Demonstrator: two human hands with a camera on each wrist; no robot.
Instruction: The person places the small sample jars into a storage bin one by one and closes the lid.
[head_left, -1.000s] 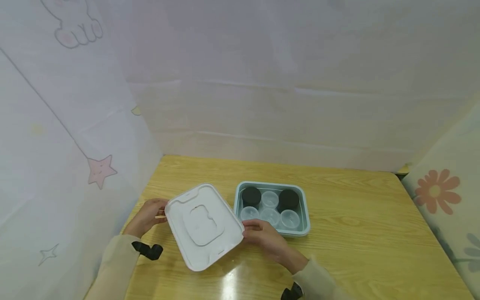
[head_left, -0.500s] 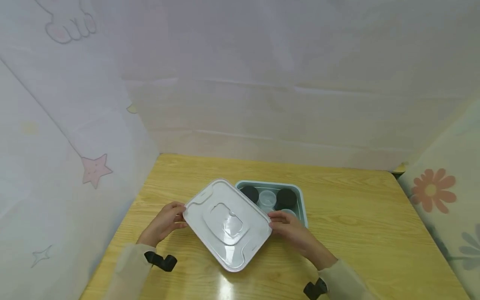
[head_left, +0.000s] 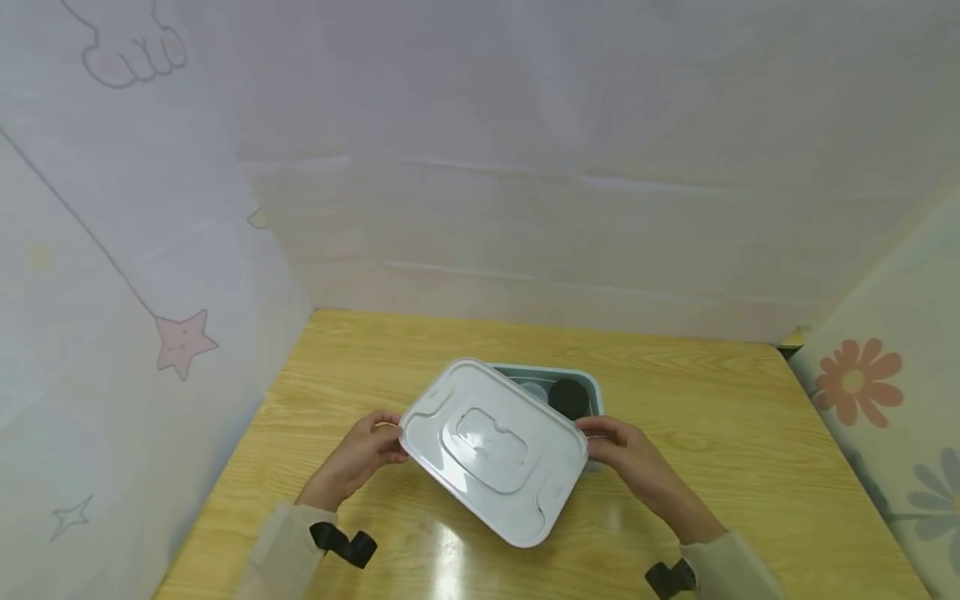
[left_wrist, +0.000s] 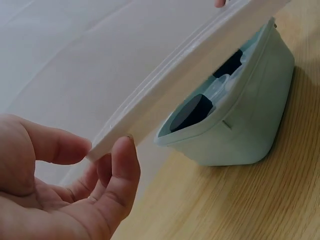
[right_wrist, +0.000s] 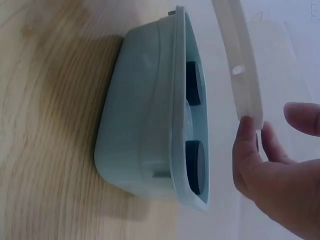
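Lid (head_left: 495, 448) held above the table (head_left: 750, 500), over the near and left part of the box (head_left: 588, 385); clear of the box rim, as seen in both wrist views. Left hand (head_left: 360, 457) at the lid's left edge, right hand (head_left: 637, 462) at its right edge. Box on the table, behind and right of the lid. Inside the box, capped jar (head_left: 568, 398) at the right, open cup (head_left: 534, 390) left of it. Backdrop sheet (head_left: 525, 208) behind the table.
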